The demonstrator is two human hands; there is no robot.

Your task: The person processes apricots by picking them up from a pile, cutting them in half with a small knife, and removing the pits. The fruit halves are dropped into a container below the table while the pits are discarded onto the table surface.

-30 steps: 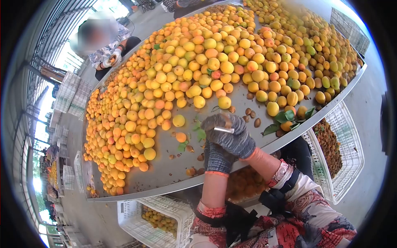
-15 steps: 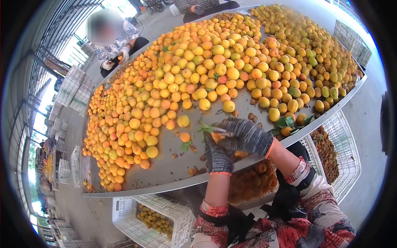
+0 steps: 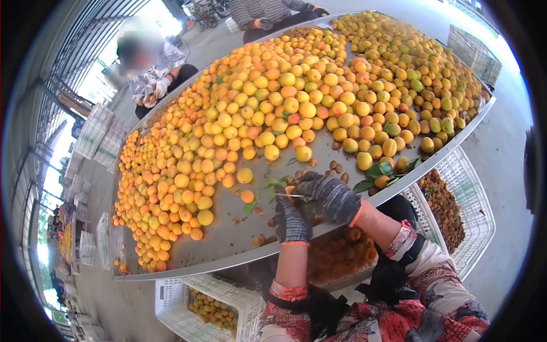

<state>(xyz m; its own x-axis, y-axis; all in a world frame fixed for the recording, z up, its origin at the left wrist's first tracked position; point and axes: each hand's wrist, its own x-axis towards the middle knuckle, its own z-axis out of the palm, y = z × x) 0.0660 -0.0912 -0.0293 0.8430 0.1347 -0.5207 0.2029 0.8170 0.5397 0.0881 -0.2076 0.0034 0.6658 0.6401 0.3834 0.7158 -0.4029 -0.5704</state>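
Observation:
At the near edge of a metal table (image 3: 228, 212), my two hands meet in dark grey knit gloves. My right hand (image 3: 331, 198) is closed on a small knife (image 3: 290, 195), its thin silvery blade pointing left. My left hand (image 3: 292, 221) is closed just below the blade, around an apricot (image 3: 289, 188) that shows only as an orange patch; fingers and blade hide the rest. Left of the hands lie a loose apricot (image 3: 247, 196) and a green leaf (image 3: 249, 208). Brown apricot stones (image 3: 335, 166) are scattered beyond my right hand.
A large heap of apricots (image 3: 256, 102) covers much of the table. Below the edge stand a white crate of apricots (image 3: 242, 305), another crate with brownish pieces (image 3: 476, 194), and halved apricots (image 3: 342, 256) near my lap. Two people (image 3: 154, 74) (image 3: 270, 14) sit across the table.
The view has shifted slightly, so the table contents sit a little differently in the picture. The knife blade now shows more plainly between my hands, and less of the orange flesh is visible.

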